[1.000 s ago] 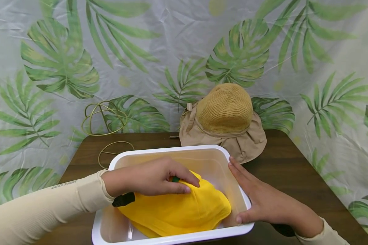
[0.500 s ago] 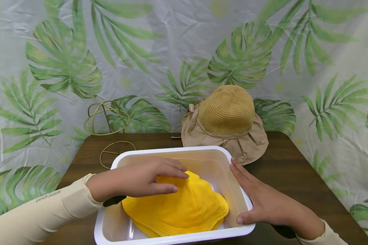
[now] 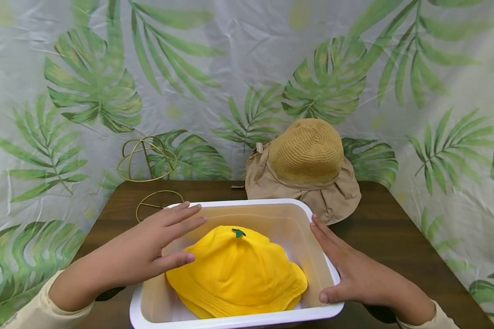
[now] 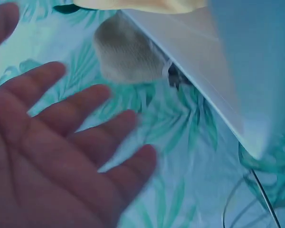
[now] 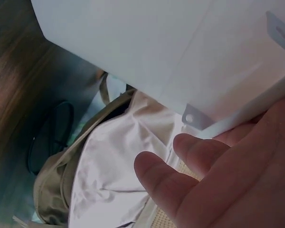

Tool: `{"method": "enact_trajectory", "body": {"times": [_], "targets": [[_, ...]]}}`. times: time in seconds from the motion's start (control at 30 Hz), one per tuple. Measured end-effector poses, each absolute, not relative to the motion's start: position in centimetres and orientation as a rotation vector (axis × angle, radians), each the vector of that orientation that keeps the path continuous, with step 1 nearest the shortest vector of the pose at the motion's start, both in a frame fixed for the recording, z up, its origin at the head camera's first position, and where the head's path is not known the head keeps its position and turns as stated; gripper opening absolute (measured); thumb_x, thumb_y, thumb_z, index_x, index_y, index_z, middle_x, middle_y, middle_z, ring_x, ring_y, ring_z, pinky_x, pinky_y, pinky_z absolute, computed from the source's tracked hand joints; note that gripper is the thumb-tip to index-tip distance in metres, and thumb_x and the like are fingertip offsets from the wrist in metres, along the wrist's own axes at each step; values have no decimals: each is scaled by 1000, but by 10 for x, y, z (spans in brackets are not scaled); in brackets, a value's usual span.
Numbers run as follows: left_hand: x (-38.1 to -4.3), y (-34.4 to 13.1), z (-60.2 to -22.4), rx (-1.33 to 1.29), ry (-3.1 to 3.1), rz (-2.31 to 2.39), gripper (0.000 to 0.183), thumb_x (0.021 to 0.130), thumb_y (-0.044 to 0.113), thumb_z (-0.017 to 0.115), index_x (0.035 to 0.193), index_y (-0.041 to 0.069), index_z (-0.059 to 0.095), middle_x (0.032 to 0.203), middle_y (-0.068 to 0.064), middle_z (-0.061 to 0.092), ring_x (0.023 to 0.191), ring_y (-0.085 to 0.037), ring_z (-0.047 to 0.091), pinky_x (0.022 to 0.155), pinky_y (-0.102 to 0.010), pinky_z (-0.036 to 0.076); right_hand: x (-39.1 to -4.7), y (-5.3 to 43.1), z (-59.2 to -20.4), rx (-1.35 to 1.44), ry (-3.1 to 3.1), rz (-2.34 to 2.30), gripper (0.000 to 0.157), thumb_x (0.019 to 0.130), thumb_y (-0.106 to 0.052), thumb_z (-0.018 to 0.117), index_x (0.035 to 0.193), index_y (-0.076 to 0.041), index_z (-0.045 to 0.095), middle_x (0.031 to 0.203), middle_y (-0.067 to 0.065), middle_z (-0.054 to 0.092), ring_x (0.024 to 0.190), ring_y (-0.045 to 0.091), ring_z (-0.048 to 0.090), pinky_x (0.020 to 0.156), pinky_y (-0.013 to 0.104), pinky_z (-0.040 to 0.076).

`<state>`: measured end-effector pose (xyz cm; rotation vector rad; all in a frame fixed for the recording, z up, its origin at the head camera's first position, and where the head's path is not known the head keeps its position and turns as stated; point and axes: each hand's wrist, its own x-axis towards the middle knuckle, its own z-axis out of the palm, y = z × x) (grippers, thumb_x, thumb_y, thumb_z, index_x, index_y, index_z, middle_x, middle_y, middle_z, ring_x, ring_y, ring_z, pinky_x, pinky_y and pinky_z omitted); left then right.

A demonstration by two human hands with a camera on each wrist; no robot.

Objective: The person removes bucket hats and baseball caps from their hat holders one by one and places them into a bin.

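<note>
A yellow cloth hat [image 3: 238, 269] with a small green tab [image 3: 238, 233] at its crown lies inside a white plastic tub [image 3: 234, 322]. My left hand [image 3: 148, 246] hovers over the tub's left side, fingers spread and holding nothing; its bare palm shows in the left wrist view. At the tub's right side, my right hand [image 3: 358, 269] rests along the rim, fingers extended toward the back corner and thumb at the front corner. In the right wrist view, two fingertips [image 5: 149, 166] stick out beside the tub's outer wall [image 5: 133, 42].
Behind the tub, a straw sun hat [image 3: 308, 151] with a wide beige cloth brim sits at the back of the dark wooden table [image 3: 395, 237]. A gold wire stand [image 3: 146, 160] stands at the back left. A leaf-patterned sheet [image 3: 214, 55] hangs behind the table.
My left hand has come off the yellow hat and moved left to the tub's left side, uncovering the crown and green tab. The right hand has stayed at the rim.
</note>
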<state>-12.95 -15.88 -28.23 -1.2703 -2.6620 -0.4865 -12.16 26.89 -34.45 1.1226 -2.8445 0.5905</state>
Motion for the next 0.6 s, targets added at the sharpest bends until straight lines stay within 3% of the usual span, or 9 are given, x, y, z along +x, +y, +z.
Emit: {"method": "enact_trajectory", "body": {"times": [0.17,0.4,0.5,0.6], "targets": [[-106,-178,-293,-1088,-2760,-417,71,84,53,56,144,22,33,150,-1,24,137,-26,19,105,-47,23,-121,269,-345,1115,-2843,597,117,65,-60,71,149,-9,6,154,11,3,138,18,16,96,38,39],[-86,-191,-319,-974,-2716,-338,94,76,58,63,148,14,20,153,-3,13,139,-26,7,109,-25,-6,-119,271,-347,1101,-2873,663,114,69,-62,67,149,-11,4,154,10,0,138,18,13,97,38,38],[-83,-190,-331,-873,-2761,-296,100,75,64,60,148,9,19,153,-6,15,140,-26,4,109,-28,-7,-120,271,-348,1109,-2849,710,114,68,-63,66,149,-10,5,154,10,1,138,18,12,102,22,26],[-83,-189,-338,-796,-2822,-312,102,75,67,57,148,7,17,153,-8,16,140,-24,2,110,-32,-5,-120,270,-348,1128,-2825,738,116,67,-64,67,149,-8,6,154,12,2,138,19,12,100,7,11]]}}
